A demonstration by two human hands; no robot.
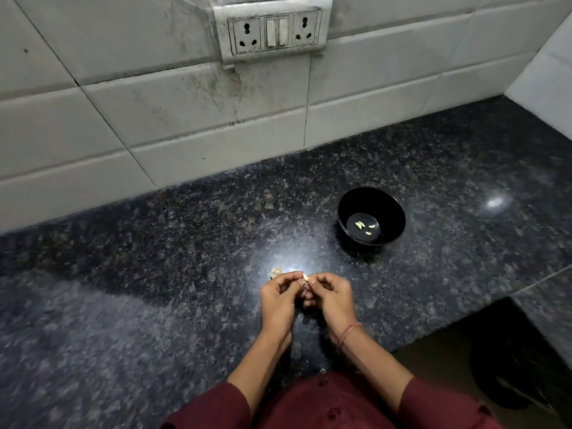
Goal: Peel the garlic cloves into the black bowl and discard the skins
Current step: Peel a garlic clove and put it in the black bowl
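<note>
Both my hands are up over the counter (154, 274), close in front of me. My left hand (280, 300) and right hand (332, 300) have their fingers curled in, fingertips meeting in the middle, and between them I'm pinching one pale garlic clove (305, 277), its tip poking up above my fingers. I can't tell how much skin is left on it. Just beyond my left hand's fingers a small garlic piece (275, 272) lies on the dark speckled granite, right by the bright glare spot. The black bowl (348, 205) sits further back and off to my right, well apart from my hands, with a few peeled cloves (366, 226) on its bottom. A reddish thread band (348, 334) circles my right wrist. Up on the tiled wall (123, 119), a grimy socket panel (272, 30).
</note>
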